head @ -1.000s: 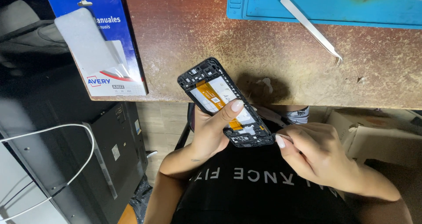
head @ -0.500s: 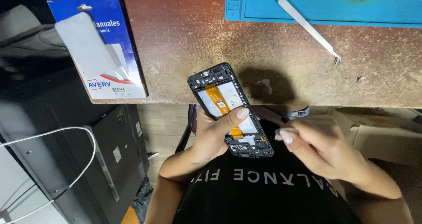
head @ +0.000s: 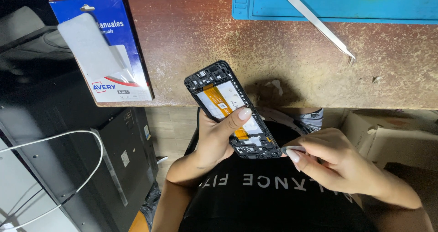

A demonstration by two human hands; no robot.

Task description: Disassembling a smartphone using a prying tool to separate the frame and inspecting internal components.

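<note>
My left hand (head: 219,138) grips an opened phone frame (head: 228,104), black-rimmed with a white inner plate and an orange flex strip. The thumb lies across its middle. The frame tilts, its top end over the table's near edge and its bottom end above my lap. My right hand (head: 335,161) sits just right of the frame's bottom end. Its fingers pinch a small thin pale piece (head: 292,148) that touches the frame's lower corner.
Metal tweezers (head: 321,27) lie across a blue work mat (head: 365,6) on the worn brown table (head: 191,36). A blue and white packet (head: 102,49) overhangs the table's left edge. A dark cabinet with a white cable (head: 59,168) stands left; cardboard boxes (head: 388,136) sit right.
The phone frame has shifted slightly right and away from me. My right hand has moved in close to its bottom end with the small pale piece pinched in its fingers.
</note>
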